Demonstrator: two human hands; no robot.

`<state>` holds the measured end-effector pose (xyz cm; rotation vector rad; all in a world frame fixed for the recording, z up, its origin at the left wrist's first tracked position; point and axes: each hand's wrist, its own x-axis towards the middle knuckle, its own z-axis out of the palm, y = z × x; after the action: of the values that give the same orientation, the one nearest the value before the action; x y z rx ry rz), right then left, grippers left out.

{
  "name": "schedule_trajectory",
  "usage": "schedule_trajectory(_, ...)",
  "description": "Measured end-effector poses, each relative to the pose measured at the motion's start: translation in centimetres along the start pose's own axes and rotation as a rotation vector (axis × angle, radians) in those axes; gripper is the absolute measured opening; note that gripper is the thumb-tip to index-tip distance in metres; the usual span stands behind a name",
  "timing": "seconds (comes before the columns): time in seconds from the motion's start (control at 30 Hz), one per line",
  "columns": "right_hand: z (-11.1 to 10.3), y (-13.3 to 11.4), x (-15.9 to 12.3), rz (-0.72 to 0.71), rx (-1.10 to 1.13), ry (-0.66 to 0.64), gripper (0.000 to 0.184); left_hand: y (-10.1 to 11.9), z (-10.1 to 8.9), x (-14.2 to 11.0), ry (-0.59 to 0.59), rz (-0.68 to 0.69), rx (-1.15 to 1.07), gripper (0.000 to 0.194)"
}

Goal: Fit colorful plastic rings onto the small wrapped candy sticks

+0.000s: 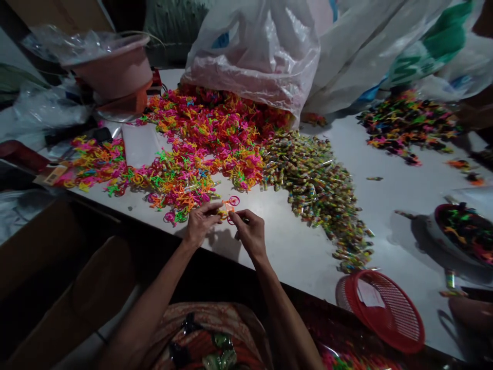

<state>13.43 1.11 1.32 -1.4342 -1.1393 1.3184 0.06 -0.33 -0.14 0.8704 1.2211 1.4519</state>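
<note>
Above the front edge of the table, my left hand (201, 223) and my right hand (250, 230) are close together. Between their fingertips is a small plastic toy bicycle (233, 201) with pink wheels and orange and yellow parts. Both hands are closed in a pinch on it. A small dark piece shows under my right fingers; its kind is unclear. Just beyond my hands spreads a heap of bright plastic toy pieces (185, 174), pink, orange, yellow and green. To the right lies a long pile of small printed tubes in clear wrap (316, 180).
A large plastic bag (254, 61) stands behind the heap. A pink tub (115, 67) is at back left. A red basket (385, 308) sits at the right front edge, near a filled bowl (442, 231). Dark mixed pieces (412, 123) lie back right. Another person's hand (472, 311) shows at right.
</note>
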Motion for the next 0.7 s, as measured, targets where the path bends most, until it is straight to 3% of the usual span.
schedule_trajectory(0.1, 0.2, 0.0, 0.1, 0.080, 0.019, -0.042, 0.042, 0.3, -0.2, 0.1, -0.013, 0.088, 0.061, 0.013)
schedule_trajectory(0.17, 0.4, 0.1, 0.3, 0.032, -0.013, -0.018, 0.039, 0.5, -0.3, 0.3, -0.010, 0.141, 0.114, 0.006)
schedule_trajectory(0.27, 0.5, 0.2, 0.5, -0.085, -0.082, 0.023, 0.034, 0.5, -0.5, 0.4, -0.038, -0.038, -0.009, 0.005)
schedule_trajectory(0.37, 0.6, 0.2, 0.8, 0.002, -0.067, -0.048, 0.036, 0.5, -0.8, 0.3, -0.066, -0.232, -0.159, 0.015)
schedule_trajectory(0.47, 0.7, 0.2, 0.9, 0.100, -0.008, -0.084, 0.039, 0.7, -1.3, 0.4, -0.078, -0.278, -0.185, 0.023)
schedule_trajectory(0.7, 0.3, 0.2, 1.2, 0.105, 0.019, -0.074, 0.037, 1.5, -1.6, -0.3, -0.212, -0.416, -0.208, 0.029)
